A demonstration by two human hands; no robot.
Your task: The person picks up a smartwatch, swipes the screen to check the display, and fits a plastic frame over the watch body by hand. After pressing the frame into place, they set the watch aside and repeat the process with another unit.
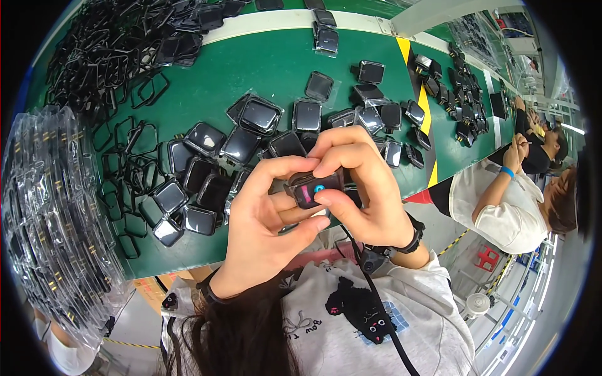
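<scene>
Between the fingers of both hands, in front of my chest, is a small black watch-like screen module (306, 190) with a pink mark and a blue round mark on its face. My left hand (263, 219) grips its left side, fingers bent round the top and thumb below. On the opposite side, my right hand (364, 188) has its thumb on the face and its fingertips curled over the upper edge. Beyond my hands lie many black rounded-square screen modules (241, 145), some in clear film. My fingers hide part of the held piece.
Black open frames (128, 156) are strewn along the left of the green table (263, 62), heaped at the far left. Clear plastic trays (59, 219) are stacked at the left edge. More dark modules (461, 94) lie beyond yellow-black tape (424, 119). A co-worker (501, 207) sits at right.
</scene>
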